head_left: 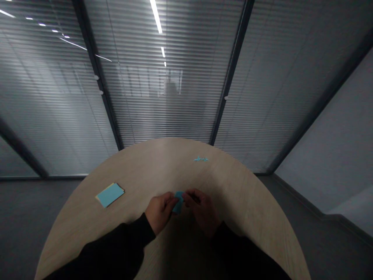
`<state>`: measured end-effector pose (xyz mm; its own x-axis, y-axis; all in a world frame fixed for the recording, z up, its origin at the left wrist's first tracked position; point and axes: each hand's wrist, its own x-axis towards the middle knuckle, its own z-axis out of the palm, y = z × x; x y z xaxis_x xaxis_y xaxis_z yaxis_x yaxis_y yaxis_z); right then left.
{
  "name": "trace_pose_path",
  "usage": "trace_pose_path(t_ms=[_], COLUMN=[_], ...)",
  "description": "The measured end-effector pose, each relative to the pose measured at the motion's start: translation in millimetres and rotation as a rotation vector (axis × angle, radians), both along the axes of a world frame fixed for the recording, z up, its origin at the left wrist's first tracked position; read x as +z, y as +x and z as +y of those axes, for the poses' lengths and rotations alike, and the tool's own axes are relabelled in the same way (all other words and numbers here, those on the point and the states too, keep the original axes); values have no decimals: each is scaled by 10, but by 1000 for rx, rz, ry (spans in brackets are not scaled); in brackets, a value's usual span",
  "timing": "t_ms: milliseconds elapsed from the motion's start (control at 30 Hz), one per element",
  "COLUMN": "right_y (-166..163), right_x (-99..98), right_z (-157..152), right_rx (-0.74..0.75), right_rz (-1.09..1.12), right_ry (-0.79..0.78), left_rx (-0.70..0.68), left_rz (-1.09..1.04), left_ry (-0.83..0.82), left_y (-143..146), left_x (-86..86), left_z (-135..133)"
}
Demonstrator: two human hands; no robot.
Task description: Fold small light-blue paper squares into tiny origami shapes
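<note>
Left hand (159, 213) and right hand (204, 212) are close together in the head view I watch, a small blue paper (178, 202) between them over the round wooden table (157, 165). I see the left thumb and fingers clamped on the paper; the right fingertips meet its right side, though I cannot tell whether they pinch it. Well to the left lies a paper stack (110, 195), blue on top, yellowish at one edge. Toward the far rim I make out tiny blue pieces (198, 159).

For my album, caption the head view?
Left hand holding blue paper, right hand at its edge, over a round-edged table.
</note>
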<state>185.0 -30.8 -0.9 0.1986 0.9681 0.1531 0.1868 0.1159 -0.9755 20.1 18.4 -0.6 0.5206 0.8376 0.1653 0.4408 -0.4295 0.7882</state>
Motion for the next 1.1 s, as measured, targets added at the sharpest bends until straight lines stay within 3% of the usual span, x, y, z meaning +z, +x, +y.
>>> trace_pose_path(t_ms=[233,433,533,733,1100], right_y=[-12,-23,-26,-9,4], right_x=[59,12,6,-12,-10], right_z=[-19,5,5,-7,10], right_rx=[-8,-13,-26,-19,-5], right_rz=[-1,96,90,37,122], right_ry=[-20,-19,-16,11,0], left_rx=[13,-227,-213,-125,-134], left_rz=[-54,-369,-385,-272,-229], left_ry=[-74,-411,-493,-400,-432], left_y=[3,36,41,39,42], left_x=[19,-10,-17,-5,-14], left_z=[-23,-13,6,0,-2])
